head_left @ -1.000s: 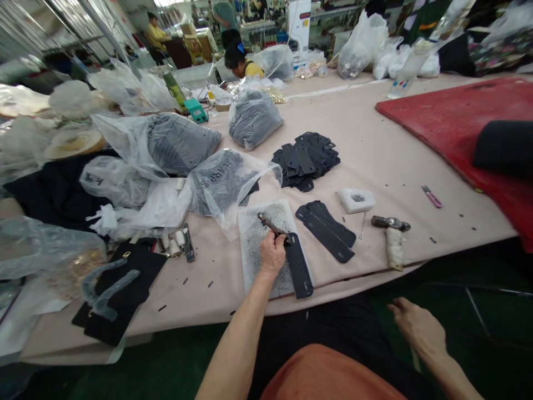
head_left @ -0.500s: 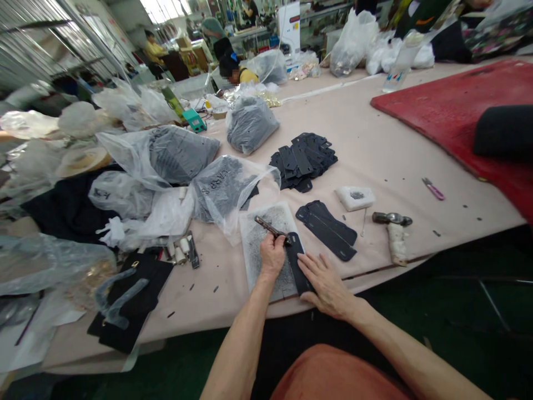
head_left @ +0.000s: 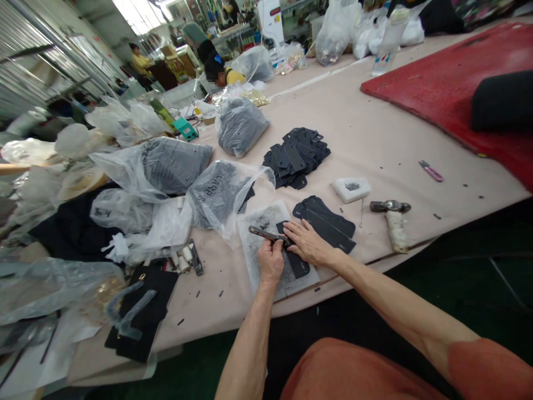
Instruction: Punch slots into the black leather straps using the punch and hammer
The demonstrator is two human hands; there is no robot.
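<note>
My left hand (head_left: 270,261) is closed around a dark metal punch (head_left: 263,233), which lies tilted with one end near a black strip (head_left: 300,268). That strip rests on a white cutting board (head_left: 251,250) covered in dark marks. Over the strip's upper part my right hand (head_left: 306,243) lies flat, fingers stretched out, hiding some of it. Just right of the board are several similar black pieces (head_left: 327,223) side by side. A hammer (head_left: 396,230) with a wrapped handle and a white block (head_left: 352,190) with a dark patch lie further right.
A heap of black pieces (head_left: 296,156) sits beyond the board, beside a clear bag (head_left: 216,191) of dark pieces. Pink-handled snips (head_left: 431,171) and a red board (head_left: 449,94) are at the right. White cylinders (head_left: 183,261) lie left. A co-worker (head_left: 216,69) bends behind the table.
My right hand has slid up and left over the black strip. The punch has swung to a flatter angle in my left hand. The whole view has shifted a little.
</note>
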